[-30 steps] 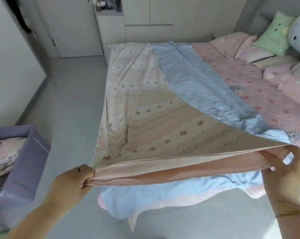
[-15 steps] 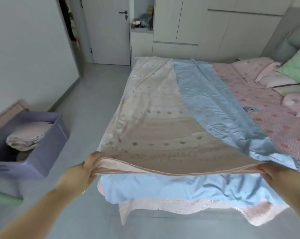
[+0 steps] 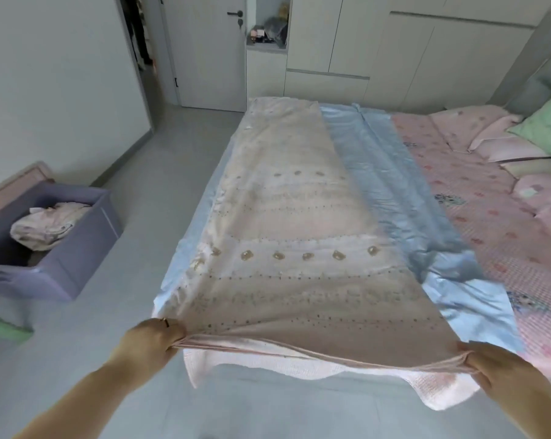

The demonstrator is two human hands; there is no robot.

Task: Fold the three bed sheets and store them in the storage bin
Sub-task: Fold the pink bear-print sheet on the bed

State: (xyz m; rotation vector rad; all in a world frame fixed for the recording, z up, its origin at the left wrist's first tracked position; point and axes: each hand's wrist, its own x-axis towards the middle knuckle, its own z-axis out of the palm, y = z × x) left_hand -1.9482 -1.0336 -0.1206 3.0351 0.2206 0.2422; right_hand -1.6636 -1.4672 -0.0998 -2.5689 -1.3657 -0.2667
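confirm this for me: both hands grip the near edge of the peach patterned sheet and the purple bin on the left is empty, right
Not empty: the head view shows the purple bin on the left already holding a bundled pale pink sheet. The rest stands: the left hand and right hand both grip the near edge of the peach patterned sheet.

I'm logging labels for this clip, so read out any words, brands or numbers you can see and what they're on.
No text here can be read.
On the patterned sheet: a band of letter-like marks near the edge that the left hand and right hand grip, too blurred to read.
On the storage bin, blue sheet and green pillow: no writing shows.
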